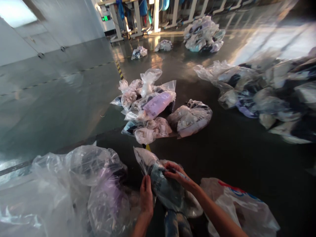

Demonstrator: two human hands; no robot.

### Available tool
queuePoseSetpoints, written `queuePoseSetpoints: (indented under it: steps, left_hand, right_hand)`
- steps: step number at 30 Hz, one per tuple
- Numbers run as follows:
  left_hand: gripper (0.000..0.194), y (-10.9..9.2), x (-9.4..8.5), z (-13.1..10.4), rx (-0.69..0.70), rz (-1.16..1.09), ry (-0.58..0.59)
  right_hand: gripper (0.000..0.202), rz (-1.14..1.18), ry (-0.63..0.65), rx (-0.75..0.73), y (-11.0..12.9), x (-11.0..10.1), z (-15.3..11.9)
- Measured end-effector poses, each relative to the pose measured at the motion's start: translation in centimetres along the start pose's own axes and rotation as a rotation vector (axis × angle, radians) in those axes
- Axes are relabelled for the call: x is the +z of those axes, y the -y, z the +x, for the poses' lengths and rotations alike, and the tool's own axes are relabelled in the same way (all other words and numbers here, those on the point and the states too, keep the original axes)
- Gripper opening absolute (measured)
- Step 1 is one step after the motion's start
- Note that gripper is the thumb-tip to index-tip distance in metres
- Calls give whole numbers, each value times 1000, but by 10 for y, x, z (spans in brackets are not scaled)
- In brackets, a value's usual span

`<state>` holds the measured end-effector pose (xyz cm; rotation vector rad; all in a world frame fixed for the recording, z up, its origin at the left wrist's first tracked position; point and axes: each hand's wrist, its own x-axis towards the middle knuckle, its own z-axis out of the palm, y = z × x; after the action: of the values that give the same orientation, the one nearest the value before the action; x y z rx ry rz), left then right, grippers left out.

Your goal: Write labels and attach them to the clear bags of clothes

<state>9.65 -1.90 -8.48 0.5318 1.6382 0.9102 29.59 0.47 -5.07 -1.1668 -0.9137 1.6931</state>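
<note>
In the lower middle of the head view, a clear plastic bag (161,186) with dark grey-green contents is held up in front of me. My left hand (146,194) pinches its left edge between thumb and fingers. On the opposite side, my right hand (176,174) grips the bag near its upper part, fingers bent against the plastic. Small print, too blurred to read, shows on the bag. Other pale wrapping lies right behind and below it.
Large clear bags (74,184) fill the lower left. A white bag with red and blue print (242,204) lies lower right. Bag piles (148,105) sit ahead, with more at right (261,92) and far back (203,34). White-legged tables (138,19) line the back.
</note>
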Motion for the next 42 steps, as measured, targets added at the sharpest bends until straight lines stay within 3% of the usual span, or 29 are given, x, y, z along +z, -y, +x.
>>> queuePoseSetpoints:
  steps: [6,18,21,27,42]
  left_hand:
    - [33,1,1,1,-31,-31,-28]
    - [34,-5,2,-3,-95,-70,-67]
    - [40,-5,1,-4,-98,-82,-35]
    - [57,-2,1,-5,-11,-159,159]
    - [54,-7,4,-10,-10,-189,126]
  right_hand:
    - [34,-8,14,-7,-1,-1,0]
    - [31,-28,7,-12,-7,-3,2]
    - [31,-43,-4,-21,-7,-3,2]
    - [32,-55,-10,-28,-8,-3,3]
    - [33,-24,-17,8,1,0,0]
